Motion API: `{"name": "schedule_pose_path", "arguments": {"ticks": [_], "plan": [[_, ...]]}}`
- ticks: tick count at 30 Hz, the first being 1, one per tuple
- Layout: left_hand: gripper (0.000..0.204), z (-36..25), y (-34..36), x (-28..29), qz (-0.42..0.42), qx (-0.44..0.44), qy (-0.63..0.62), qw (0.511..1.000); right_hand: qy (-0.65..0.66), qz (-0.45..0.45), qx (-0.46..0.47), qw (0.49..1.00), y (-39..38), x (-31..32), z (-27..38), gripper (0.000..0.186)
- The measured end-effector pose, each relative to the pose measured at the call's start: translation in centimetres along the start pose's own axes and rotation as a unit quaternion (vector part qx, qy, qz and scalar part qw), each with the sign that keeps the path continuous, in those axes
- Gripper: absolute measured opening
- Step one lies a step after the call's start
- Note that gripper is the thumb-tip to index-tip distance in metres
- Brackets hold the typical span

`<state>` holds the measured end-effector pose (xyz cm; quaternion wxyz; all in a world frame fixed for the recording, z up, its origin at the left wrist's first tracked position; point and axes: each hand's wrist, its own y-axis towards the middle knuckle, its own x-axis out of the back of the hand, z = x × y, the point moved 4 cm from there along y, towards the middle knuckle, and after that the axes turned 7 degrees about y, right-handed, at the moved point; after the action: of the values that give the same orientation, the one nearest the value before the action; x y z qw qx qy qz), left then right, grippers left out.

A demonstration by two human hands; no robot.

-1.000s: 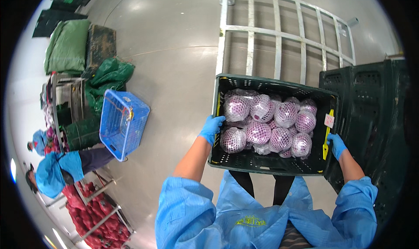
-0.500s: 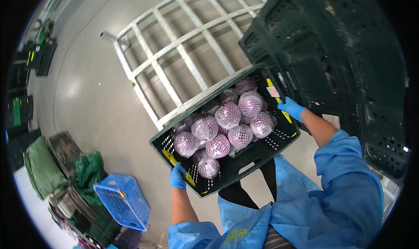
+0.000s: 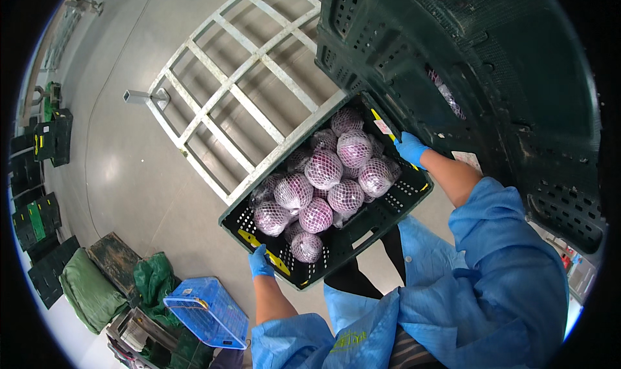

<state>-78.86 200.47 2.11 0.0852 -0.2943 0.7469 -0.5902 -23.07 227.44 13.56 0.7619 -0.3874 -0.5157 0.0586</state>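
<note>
Between my hands is a dark green plastic crate point(image 3: 336, 254) with perforated walls and yellow strips at both ends. Inside lie several round purple vegetables or fruits point(image 3: 316, 215), each in white netting and clear wrap; their exact kind I cannot tell. My left hand point(image 3: 261, 263), in a blue glove, grips the crate's left end by the yellow strip. At the opposite end, my blue-gloved right hand point(image 3: 411, 150) is closed on the rim near a small pink-and-white label. The crate's far side lies against the edge of a grey metal frame point(image 3: 262, 55).
Tall dark green crates point(image 3: 414, 78) stand close on the right, beside my right arm. A blue plastic basket point(image 3: 213, 314) sits on the floor at lower left, near a green sack point(image 3: 94, 291) and green netting point(image 3: 154, 278). More dark crates point(image 3: 53, 136) line the far left.
My view has shifted, so the frame and the floor items appear moved. Both hands keep hold of the crate, whose right end now appears slightly farther left.
</note>
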Motion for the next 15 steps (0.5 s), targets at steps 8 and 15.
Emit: {"name": "schedule_pose_path", "arguments": {"ticks": [8, 15], "plan": [[0.017, 0.5, -0.8, 0.1, -0.030, -0.031, 0.046, 0.998, 0.027, -0.007, -0.031, 0.999, -0.5, 0.3, 1.3, 0.026], [0.016, -0.8, -1.6, -0.5, -0.040, -0.038, 0.064, 0.996, 0.011, -0.012, -0.017, 1.000, 0.8, -0.1, -0.2, 0.027]]}}
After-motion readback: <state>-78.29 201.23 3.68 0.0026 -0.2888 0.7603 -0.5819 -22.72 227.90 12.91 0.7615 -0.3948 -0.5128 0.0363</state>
